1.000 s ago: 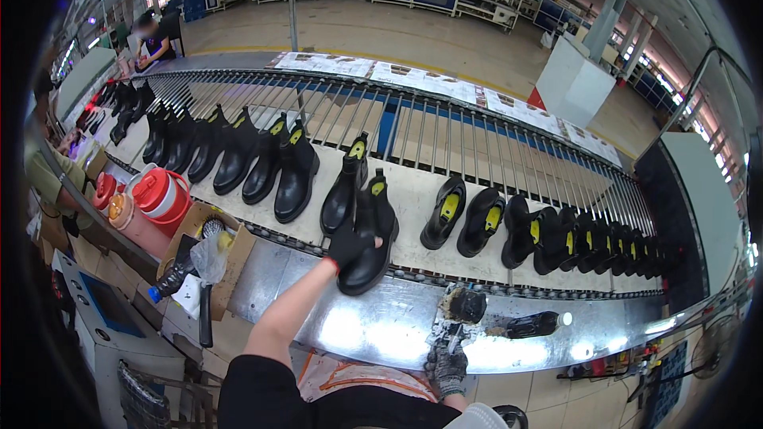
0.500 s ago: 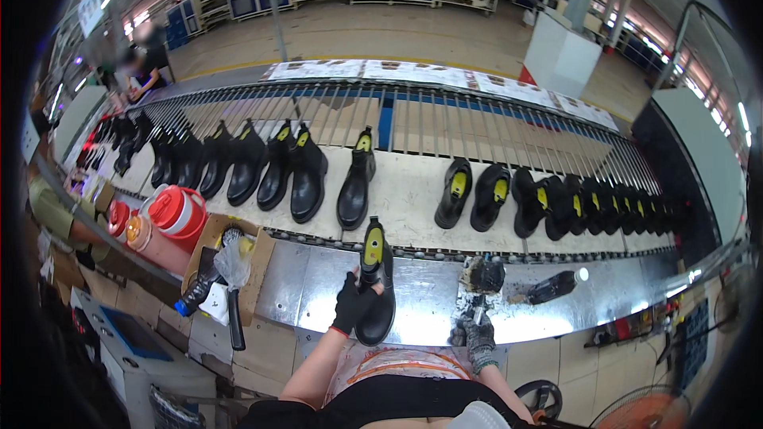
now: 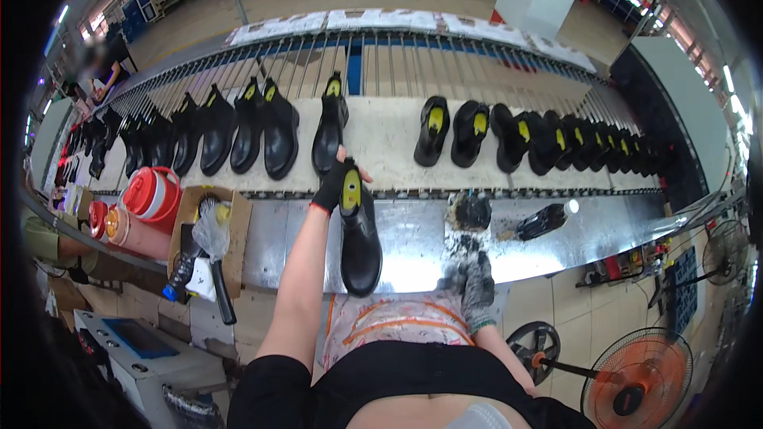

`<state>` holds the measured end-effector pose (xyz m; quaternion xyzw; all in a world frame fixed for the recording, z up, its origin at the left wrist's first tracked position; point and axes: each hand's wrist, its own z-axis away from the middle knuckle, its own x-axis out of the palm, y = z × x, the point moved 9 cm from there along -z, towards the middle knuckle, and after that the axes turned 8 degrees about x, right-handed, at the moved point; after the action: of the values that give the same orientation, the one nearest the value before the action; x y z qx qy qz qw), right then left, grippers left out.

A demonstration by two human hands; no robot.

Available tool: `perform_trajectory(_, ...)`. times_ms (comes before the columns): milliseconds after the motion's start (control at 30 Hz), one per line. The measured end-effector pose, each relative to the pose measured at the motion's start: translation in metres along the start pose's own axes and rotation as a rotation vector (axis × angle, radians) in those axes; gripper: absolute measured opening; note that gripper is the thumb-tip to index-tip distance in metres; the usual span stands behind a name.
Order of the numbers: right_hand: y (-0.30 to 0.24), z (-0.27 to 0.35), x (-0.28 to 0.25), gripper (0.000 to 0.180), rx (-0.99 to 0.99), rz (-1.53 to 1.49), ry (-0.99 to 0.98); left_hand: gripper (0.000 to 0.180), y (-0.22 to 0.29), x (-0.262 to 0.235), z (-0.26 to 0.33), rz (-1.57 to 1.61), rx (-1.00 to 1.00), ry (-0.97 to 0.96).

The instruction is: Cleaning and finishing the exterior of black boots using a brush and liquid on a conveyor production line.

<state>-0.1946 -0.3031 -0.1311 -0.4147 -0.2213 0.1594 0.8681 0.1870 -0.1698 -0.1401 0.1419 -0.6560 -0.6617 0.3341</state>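
A black ankle boot (image 3: 362, 250) with a yellow insole stands on the metal table, toe toward me. My left hand (image 3: 338, 183), in a black fingerless glove, is closed around its upper end by the pull tab. Just beyond, another black boot (image 3: 327, 139) stands on the white conveyor. My right hand (image 3: 478, 282), in a grey knit glove stained black, is low over the table's front edge. Its fingers look curled, and what they hold is blurred and dark. Ahead of it a black, smeared block (image 3: 470, 210) sits on a stained pale sheet.
Rows of black boots (image 3: 509, 139) line the conveyor (image 3: 381, 147) on both sides. A dark bottle with a white cap (image 3: 548, 221) lies right. At left are a cardboard box (image 3: 238, 230) of tools and red-lidded jugs (image 3: 151, 195). An orange fan (image 3: 636, 373) stands lower right.
My left hand has shifted from the boot's side up to its top end. The boot's toe now points more toward me. My view has tilted down, and the right hand is still near the stained sheet.
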Motion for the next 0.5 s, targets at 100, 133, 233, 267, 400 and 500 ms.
perform_trajectory(100, -0.025, 0.003, 0.027, 0.028, -0.122, -0.041, -0.087, 0.095, 0.003, -0.005, 0.003, 0.091, 0.076, 0.079)
perform_trajectory(133, -0.01, -0.011, 0.028, 0.027, -0.04, -0.195, -0.234, 0.096, 0.014, 0.003, 0.01, 0.054, 0.074, 0.058)
perform_trajectory(233, -0.001, -0.012, 0.032, 0.037, 0.09, -0.111, -0.197, 0.096, 0.062, 0.026, 0.042, 0.099, 0.203, 0.046)
perform_trajectory(267, -0.007, -0.006, 0.033, 0.039, 0.09, -0.019, -0.158, 0.097, 0.088, 0.035, 0.053, 0.084, 0.413, -0.056)
perform_trajectory(400, -0.009, -0.01, 0.012, 0.033, -0.111, -0.164, 0.012, 0.094, 0.134, 0.058, 0.102, 0.176, 0.714, -0.186)
perform_trajectory(500, -0.001, -0.021, 0.001, 0.024, -0.052, -0.103, -0.048, 0.095, 0.146, 0.078, 0.123, 0.089, 0.759, -0.291)
